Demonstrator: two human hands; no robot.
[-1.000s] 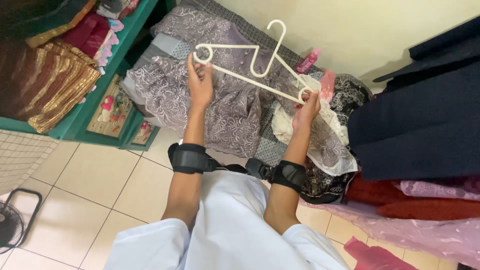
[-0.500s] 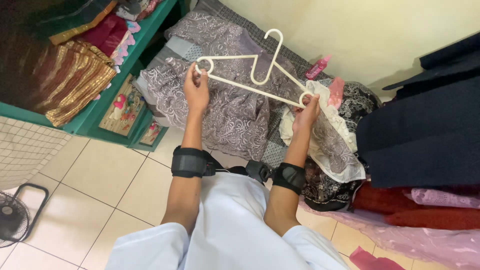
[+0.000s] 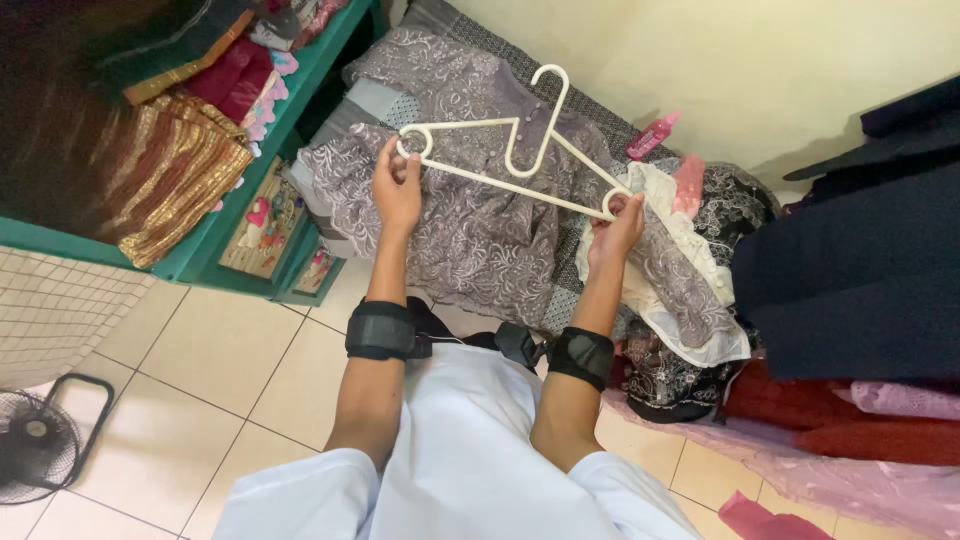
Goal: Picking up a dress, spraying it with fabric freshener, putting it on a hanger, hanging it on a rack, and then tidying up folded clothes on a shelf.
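hanger [image 3: 520,160]: the one you hold is cream-white
dress [image 3: 470,230]: grey-mauve lace, swirled
shelf [image 3: 250,170]: teal green
folded cloth [image 3: 180,190]: gold-striped maroon
your wrist bands [image 3: 380,330]: black
bottle [image 3: 652,136]: pink

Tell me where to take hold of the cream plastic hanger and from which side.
Grip the hanger at its two looped shoulder ends, coming from below, the person's side. The left hand already pinches one loop and the right hand the other. The hook points away towards the wall, and the thin bars in between look less steady to hold. It is held above the grey lace garment.
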